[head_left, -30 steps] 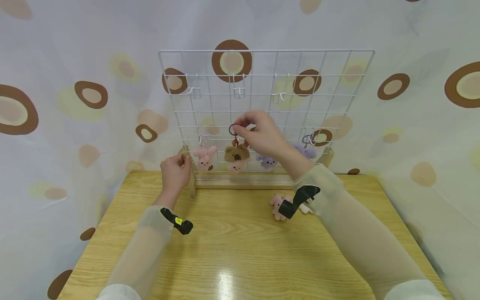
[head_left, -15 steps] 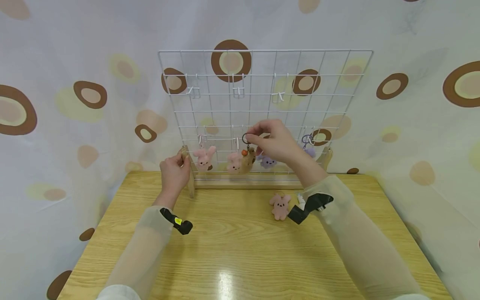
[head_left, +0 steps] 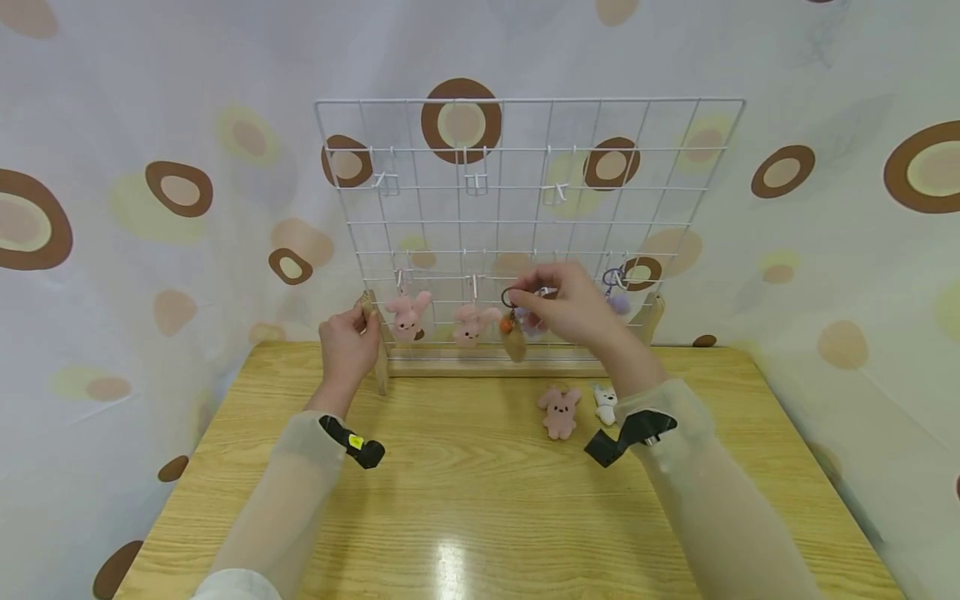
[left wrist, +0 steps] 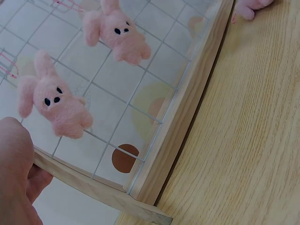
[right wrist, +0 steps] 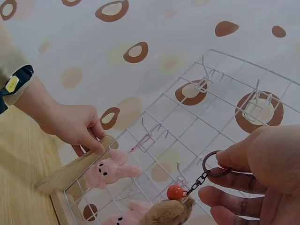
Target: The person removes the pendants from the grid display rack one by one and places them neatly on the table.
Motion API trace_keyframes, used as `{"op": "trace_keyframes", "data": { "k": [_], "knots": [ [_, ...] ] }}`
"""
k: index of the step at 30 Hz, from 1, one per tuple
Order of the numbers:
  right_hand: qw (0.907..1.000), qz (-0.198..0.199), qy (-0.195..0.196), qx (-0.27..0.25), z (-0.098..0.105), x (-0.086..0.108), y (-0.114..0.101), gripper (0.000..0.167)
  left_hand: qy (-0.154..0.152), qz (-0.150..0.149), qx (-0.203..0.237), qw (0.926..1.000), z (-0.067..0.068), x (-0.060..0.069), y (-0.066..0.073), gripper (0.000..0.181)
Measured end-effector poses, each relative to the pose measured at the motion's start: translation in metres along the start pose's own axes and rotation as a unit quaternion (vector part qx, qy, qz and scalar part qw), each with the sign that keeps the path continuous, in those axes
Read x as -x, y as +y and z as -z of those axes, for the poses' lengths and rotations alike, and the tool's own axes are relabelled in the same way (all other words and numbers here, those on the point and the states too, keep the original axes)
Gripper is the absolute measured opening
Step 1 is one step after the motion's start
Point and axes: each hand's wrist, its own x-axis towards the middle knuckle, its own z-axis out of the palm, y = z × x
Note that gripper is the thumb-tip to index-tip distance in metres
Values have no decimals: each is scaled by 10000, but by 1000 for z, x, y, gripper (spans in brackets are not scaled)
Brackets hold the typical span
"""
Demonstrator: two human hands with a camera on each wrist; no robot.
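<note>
Wood-grain table [head_left: 450, 492] forms the near surface, with a glare spot at 6 o'clock of the head view. Farther in, a bear [head_left: 559, 417], pink, lies at 5 o'clock; a white plush [head_left: 605, 406] lies near it at 4 o'clock.

Right hand [head_left: 573, 308], 3 o'clock: thumb and finger pinch the dark ring [right wrist: 203, 164]. Charm [head_left: 514, 343], brown with an orange bead [right wrist: 176, 191], hangs below this ring, in front of the lower grid [head_left: 517, 222]. Contact with the wire cannot be told. Left hand [head_left: 348, 343], between 8 and 9 o'clock: fingers grip the top of the wooden post [head_left: 382, 362], apparently to steady it.

Step in hand, as judged: handling the charm by its ring, off any visible hook. Next move appears to call for a firm pinch and clearance from the rabbits [head_left: 407, 321], pink, hanging at 9 to 10 o'clock of the charm.

Upper hooks [head_left: 556, 193] stand at 11, 12 and 1 o'clock. Beyond the grid, a pale backdrop [head_left: 187, 79] with brown spots fills the room's visible background.
</note>
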Motion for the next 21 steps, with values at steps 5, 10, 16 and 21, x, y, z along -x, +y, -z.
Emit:
{"op": "trace_keyframes", "data": {
  "k": [5, 10, 16, 21],
  "knots": [
    [9999, -126, -41, 10, -2, 8, 9, 18, -30, 63, 13, 10000, 1, 1, 1, 20],
    [10000, 2, -25, 44, -4, 15, 21, 18, -17, 60, 46, 10000, 1, 1, 1, 19],
    [9996, 277, -43, 11, -5, 20, 32, 13, 8, 60, 38, 10000, 0, 1, 0, 19],
    [9994, 323, -98, -35, -6, 23, 40, 12, 6, 73, 45, 10000, 0, 1, 1, 20]
  ]
}}
